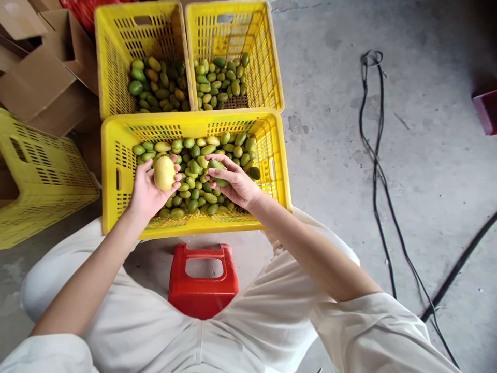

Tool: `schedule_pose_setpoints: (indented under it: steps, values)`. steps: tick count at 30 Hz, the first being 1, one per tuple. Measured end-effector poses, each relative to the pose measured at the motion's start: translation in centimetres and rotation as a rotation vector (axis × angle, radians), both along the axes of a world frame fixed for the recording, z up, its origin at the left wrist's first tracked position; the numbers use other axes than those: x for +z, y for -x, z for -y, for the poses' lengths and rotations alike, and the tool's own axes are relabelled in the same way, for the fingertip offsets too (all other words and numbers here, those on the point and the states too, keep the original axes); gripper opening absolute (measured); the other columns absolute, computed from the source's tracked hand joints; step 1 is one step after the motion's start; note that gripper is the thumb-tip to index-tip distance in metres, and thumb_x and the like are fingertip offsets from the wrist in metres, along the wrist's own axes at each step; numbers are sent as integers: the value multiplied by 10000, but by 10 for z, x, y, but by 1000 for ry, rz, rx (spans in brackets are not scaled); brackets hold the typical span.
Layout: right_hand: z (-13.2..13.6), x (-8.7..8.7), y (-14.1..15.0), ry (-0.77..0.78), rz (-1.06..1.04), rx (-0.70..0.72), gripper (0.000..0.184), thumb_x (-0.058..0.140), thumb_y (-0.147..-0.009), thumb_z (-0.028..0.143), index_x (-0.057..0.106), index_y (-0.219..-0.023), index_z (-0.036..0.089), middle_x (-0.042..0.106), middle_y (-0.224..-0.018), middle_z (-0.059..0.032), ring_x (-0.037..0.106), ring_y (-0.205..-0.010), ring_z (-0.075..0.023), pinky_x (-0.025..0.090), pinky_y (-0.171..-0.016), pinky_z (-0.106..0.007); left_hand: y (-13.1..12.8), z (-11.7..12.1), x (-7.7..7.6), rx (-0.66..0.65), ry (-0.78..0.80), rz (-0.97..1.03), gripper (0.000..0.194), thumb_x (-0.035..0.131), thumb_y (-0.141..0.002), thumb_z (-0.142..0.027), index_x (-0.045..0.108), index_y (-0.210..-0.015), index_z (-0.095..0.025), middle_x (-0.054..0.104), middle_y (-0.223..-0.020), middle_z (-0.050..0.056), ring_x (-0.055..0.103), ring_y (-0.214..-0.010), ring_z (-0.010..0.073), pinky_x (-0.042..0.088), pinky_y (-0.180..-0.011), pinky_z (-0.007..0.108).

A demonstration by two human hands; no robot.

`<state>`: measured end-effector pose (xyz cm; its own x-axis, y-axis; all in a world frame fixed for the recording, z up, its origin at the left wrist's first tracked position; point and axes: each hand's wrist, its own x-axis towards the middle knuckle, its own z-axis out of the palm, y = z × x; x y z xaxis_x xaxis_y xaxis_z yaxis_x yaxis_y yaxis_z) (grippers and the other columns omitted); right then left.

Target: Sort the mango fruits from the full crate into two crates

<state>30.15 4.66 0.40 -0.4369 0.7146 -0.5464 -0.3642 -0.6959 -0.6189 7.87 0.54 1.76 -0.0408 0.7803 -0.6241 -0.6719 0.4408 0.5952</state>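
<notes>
My left hand [151,187] holds a pale yellow mango [164,173], cupped in the palm with the fingers curled around its far side. My right hand [236,182] grips a green mango [218,173] between thumb and fingers, which cover part of it. Both hands are above the near yellow crate [194,224], over a layer of small green and yellowish mangoes [193,205]. The two held fruits are apart from each other.
Beyond stand two more yellow crates with mangoes, a left one [101,62] and a right one [276,67]. Another yellow crate [42,181] and cardboard boxes [42,83] are at left. A red stool [202,295] is beneath me. Black cables [376,155] cross the floor at right.
</notes>
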Motion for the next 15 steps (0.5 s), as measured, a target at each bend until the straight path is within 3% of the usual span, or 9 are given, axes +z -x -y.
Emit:
schedule_pose_setpoints:
  steps: [4, 7, 10, 13, 15]
  values:
    - [0, 0, 0, 44, 4, -23, 449, 980, -771, 195, 764, -1158, 263, 729, -943, 25, 734, -836, -143, 600, -670, -214, 1, 3, -5, -3, -1, -59, 254, 766, -980, -394, 788, -1126, -188, 815, -1079, 105, 792, -948, 229, 671, -794, 314]
    - [0, -6, 0, 62, 7, -25, 532, 1077, -736, 311, 689, -1094, 247, 782, -1008, -19, 655, -748, -134, 484, -555, -208, 0, 7, -17, -45, -44, -105, 357, 900, -924, -443, 789, -1166, -206, 840, -1166, 107, 807, -1045, 241, 668, -879, 322]
    - [1, -11, 0, 60, -2, -33, 673, 1157, -641, 403, 595, -976, 241, 791, -1007, -50, 567, -705, -110, 427, -537, -205, 1, 10, -29, -47, -89, -126, 560, 1063, -760, -518, 776, -1144, -230, 847, -1133, 80, 809, -1064, 231, 648, -884, 289]
    - [0, -12, 1, 33, -10, -44, 715, 1167, -610, 494, 591, -949, 240, 753, -910, -10, 503, -657, -84, 389, -524, -195, 2, 11, -35, 22, -124, -104, 609, 1115, -679, -544, 762, -1090, -267, 844, -1133, 41, 805, -1165, 227, 635, -919, 272]
    - [-1, -12, 2, 21, 11, -48, 686, 1124, -671, 589, 588, -927, 245, 714, -833, 24, 444, -611, -73, 345, -501, -195, 2, 10, -35, 72, -140, -96, 569, 1111, -692, -547, 763, -1049, -271, 835, -1123, 30, 793, -1224, 231, 631, -938, 267]
